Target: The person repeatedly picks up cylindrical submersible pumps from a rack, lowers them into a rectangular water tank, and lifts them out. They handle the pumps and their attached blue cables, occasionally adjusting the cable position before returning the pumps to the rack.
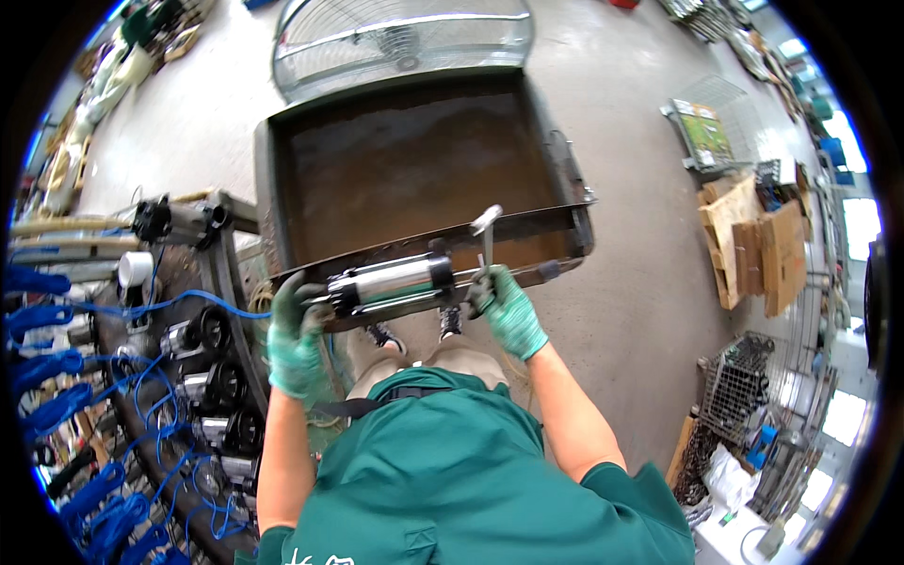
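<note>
A shiny steel cylinder with black ends lies lengthwise along the near edge of a water-filled tank. My left hand, in a green and grey work glove, has its fingers curled round the fitting at the cylinder's left end. My right hand, gloved alike, is closed round the handle of a T-shaped metal tool that looks like a hammer. Its head stands up above the hand, over the tank's near strip. A thin rod runs from the cylinder's right end past my right hand.
Left of me, a dark bench carries several similar steel and black cylinders and bundles of blue cable. A large caged fan stands behind the tank. Cardboard and a wire basket are at the right.
</note>
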A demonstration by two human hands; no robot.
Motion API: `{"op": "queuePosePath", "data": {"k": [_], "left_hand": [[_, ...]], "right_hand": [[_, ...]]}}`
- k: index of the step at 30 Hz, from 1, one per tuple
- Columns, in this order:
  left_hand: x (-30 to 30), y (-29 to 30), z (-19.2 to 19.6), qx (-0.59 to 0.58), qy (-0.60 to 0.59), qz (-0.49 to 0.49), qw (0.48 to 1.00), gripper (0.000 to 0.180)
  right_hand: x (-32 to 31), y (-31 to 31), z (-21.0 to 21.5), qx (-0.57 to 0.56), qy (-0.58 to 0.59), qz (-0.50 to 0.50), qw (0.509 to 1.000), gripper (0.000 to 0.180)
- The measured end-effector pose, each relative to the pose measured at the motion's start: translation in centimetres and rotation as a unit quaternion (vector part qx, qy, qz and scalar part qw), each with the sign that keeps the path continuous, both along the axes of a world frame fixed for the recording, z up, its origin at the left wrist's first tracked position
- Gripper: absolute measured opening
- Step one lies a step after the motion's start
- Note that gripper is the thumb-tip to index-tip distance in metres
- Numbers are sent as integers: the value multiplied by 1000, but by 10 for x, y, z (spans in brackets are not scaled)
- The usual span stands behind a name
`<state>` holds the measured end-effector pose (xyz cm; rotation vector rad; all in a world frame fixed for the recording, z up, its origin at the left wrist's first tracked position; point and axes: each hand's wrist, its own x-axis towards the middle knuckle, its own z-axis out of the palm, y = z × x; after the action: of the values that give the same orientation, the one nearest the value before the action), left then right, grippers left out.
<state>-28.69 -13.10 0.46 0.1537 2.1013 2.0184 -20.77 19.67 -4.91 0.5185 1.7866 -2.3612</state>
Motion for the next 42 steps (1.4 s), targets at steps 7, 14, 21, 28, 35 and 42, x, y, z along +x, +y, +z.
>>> {"op": "queuePosePath", "data": {"k": [7, 14, 21, 28, 35, 42], "left_hand": [[0, 39, 1, 55, 5, 5, 998, 52], [-17, -19, -62, 270, -225, 261, 899, 22], [-26, -121, -126, 162, -377, 310, 858, 34], [-45, -136, -142, 119, -419, 205, 877, 30], [-55, -137, -140, 84, -453, 156, 874, 29], [-62, -137, -137, 39, -450, 117, 884, 29]], "right_hand": [[-16, -104, -10, 366, 167, 206, 892, 37], [-47, -125, 26, 425, 257, 229, 837, 36], [-103, -64, 30, 529, 232, 144, 803, 18], [-114, -66, 10, 454, 60, 150, 876, 18], [-114, -66, 3, 495, 82, 146, 853, 15], [-116, -66, 1, 504, 76, 153, 847, 14]]}}
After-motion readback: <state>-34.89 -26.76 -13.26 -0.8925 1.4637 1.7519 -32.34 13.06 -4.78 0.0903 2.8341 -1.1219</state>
